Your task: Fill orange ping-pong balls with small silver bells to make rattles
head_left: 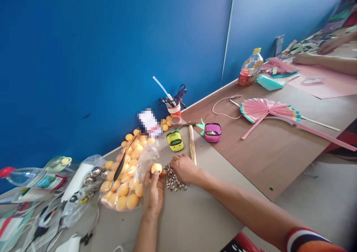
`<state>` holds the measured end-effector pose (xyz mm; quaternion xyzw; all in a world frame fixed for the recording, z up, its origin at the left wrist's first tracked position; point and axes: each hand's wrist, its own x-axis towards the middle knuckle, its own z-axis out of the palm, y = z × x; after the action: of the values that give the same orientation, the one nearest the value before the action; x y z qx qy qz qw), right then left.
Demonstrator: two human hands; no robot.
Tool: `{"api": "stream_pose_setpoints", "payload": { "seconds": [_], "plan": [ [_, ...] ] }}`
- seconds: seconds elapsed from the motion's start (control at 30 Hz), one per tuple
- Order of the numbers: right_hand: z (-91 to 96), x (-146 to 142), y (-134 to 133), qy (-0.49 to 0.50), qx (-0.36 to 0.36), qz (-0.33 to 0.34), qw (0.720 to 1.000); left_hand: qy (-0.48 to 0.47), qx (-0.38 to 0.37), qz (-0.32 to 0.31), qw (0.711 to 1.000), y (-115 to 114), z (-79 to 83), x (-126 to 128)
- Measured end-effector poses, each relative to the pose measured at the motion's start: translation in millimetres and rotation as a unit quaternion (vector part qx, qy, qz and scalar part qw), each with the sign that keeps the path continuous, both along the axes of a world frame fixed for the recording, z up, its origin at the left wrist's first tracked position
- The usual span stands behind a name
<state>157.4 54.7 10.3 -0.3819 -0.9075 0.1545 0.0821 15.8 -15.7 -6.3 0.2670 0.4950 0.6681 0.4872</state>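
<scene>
My left hand (153,192) grips an orange ping-pong ball (156,168) that has a dark mark on its lower side. Beside it lies a pile of small shiny metal pieces (175,183), perhaps little bells. At this pile's upper edge, my right hand (184,168) has its fingertips drawn together; whatever they pinch is hidden. A clear plastic bag (132,201) full of orange balls rests left of my left hand. Just beyond my right hand is a hammer with a wooden handle (192,144).
Behind the hands stand a yellow box (175,141), a purple box (212,133) and a cup of tools (174,109). Bottles and cables clutter the left. A pink paper fan (269,112) and a juice bottle (251,67) lie right, near another person's arms (323,60).
</scene>
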Motion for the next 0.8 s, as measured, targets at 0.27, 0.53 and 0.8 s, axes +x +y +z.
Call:
{"api": "stream_pose_setpoints", "payload": {
  "seconds": [0.27, 0.53, 0.8],
  "plan": [
    [-0.7, -1.4, 0.2, 0.102, -0.014, -0.045, 0.994, -0.018, 0.009, 0.001, 1.0, 0.3, -0.8, -0.4],
    [4.1, -0.7, 8.7, 0.378, -0.342, -0.155, 0.846, -0.043, 0.007, -0.001, 0.999, -3.0, 4.3, 2.3],
    [5.7, -2.0, 6.7, 0.551, -0.56, -0.06, 0.616, -0.087, 0.017, -0.007, 0.996, -0.7, 6.3, 3.0]
  ]
}}
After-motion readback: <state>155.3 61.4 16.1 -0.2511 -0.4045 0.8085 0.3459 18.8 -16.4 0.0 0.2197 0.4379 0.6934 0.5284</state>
